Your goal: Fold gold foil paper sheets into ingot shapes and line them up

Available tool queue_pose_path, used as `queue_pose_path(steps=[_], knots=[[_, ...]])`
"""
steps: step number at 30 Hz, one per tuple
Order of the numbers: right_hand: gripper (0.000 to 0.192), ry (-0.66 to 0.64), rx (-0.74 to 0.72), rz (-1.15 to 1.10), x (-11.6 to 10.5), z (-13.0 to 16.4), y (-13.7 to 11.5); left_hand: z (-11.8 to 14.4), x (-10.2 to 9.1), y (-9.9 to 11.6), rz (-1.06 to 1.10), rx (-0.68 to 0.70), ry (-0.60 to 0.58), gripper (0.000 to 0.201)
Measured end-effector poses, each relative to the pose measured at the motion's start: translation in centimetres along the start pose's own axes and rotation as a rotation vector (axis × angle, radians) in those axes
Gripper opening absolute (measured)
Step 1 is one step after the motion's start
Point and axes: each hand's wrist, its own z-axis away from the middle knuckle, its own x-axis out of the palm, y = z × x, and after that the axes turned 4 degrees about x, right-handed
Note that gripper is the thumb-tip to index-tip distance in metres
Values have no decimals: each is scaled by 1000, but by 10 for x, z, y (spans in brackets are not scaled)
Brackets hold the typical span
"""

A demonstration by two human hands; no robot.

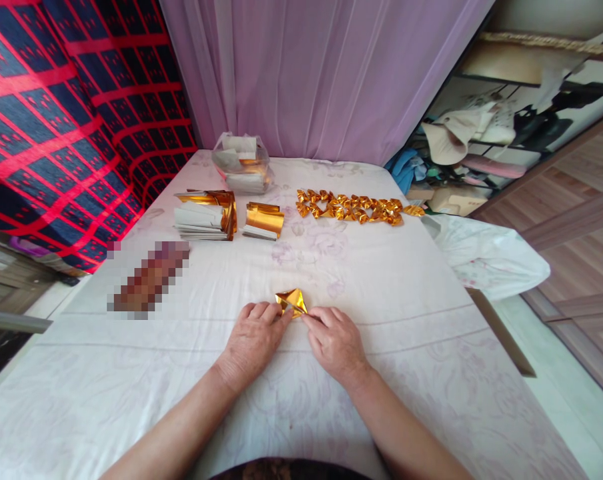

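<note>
A small piece of shiny gold foil paper (292, 300), partly folded with slanted creases, lies at the middle front of the table between my hands. My left hand (258, 337) is closed on its left and near edge, thumb and fingers pressing it. On the other side my right hand (335, 339) pinches the right corner between thumb and fingertips. Further back sits a small stack of gold foil sheets (265, 219), with a larger folded stack (206, 217) to its left. Finished-looking gold folded pieces (351, 207) lie in rows at the back right.
A clear plastic bag (242, 163) with more paper stands at the table's back. A blurred-out reddish-brown object (149, 280) lies on the left. Beyond the right edge are a white plastic bag (491, 257) and shelves holding a cap (449, 137). A purple curtain (311, 80) hangs behind.
</note>
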Motion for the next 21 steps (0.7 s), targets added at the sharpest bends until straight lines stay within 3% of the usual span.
queue_pose_path(steps=[14,21], knots=[[23,39,34,-62,2,2,-1,0,-2,0,-7,-1,-21,41],[40,-2,21,-36,3,2,1,1,-1,0,-19,12,-15,40]])
